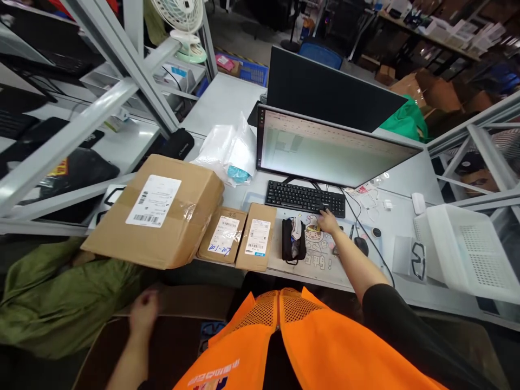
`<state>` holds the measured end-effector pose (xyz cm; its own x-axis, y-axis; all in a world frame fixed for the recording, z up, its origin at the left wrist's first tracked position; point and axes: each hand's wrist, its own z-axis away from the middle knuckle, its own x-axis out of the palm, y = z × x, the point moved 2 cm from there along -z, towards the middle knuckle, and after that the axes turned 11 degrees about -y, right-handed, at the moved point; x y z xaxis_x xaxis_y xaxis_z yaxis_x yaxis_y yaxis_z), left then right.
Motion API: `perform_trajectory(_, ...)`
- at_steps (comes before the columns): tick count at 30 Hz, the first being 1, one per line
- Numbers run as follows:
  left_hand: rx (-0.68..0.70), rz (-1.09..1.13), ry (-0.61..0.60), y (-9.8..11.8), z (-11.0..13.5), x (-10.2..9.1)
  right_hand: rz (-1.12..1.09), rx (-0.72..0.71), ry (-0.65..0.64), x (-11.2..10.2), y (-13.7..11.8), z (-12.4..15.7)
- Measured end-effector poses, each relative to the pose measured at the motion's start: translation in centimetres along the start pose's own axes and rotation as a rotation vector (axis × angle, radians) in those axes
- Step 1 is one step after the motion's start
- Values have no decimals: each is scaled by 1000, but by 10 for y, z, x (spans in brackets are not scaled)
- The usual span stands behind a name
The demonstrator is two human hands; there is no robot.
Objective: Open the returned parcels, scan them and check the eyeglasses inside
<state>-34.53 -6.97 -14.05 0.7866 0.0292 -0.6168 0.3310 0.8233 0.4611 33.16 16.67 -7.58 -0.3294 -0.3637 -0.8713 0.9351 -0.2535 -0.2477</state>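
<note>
My right hand (327,222) reaches across the desk mat and rests its fingers at the front edge of the black keyboard (300,197), fingers stretched out and holding nothing. Motion blurs my left hand (144,311), low at the left by a cardboard flap (182,301); its fingers are not clear. Just left of my right hand sits an open black pouch (287,241) with white stuff in it. Beyond the keyboard a lit monitor (317,151) shows a spreadsheet-like page. A black mouse (361,246) lies to the right.
Left on the desk are a large labelled carton (162,211) and two smaller labelled boxes (222,234), (255,238). White plastic bags (225,146) lie behind them. A white basket (467,249) stands at the right. Green cloth (60,298) hangs lower left; metal frame bars (73,135) flank the desk.
</note>
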Motion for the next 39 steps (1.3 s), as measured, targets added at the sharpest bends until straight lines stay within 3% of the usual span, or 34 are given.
perform_trajectory(2,-28,86,-318,-23,40,59,-38,-37,9,1,-3,8)
perform_trajectory(4,3,32,-534,-26,82,109,-74,-84,-1,7,-10,21)
perform_trajectory(7,209,-50,-722,7,136,155,-198,-202,3,23,-31,52)
perform_trajectory(10,398,-80,-817,63,167,167,-344,-330,63,47,-59,90)
perform_trajectory(13,581,-55,-818,118,181,170,-385,-331,55,71,-78,119)
perform_trajectory(16,694,31,-709,165,189,185,-388,-278,-13,87,-77,131)
perform_trajectory(20,738,173,-599,214,200,234,-444,-352,-61,87,-54,130)
perform_trajectory(23,812,100,-453,238,211,270,-487,-410,-88,85,-36,134)
perform_trajectory(26,911,-24,-368,247,219,290,-514,-467,-113,92,-26,152)
perform_trajectory(32,892,-192,-485,230,217,300,-529,-430,-115,105,-20,188)
perform_trajectory(39,993,-253,-481,223,236,301,-520,-408,3,79,-35,163)
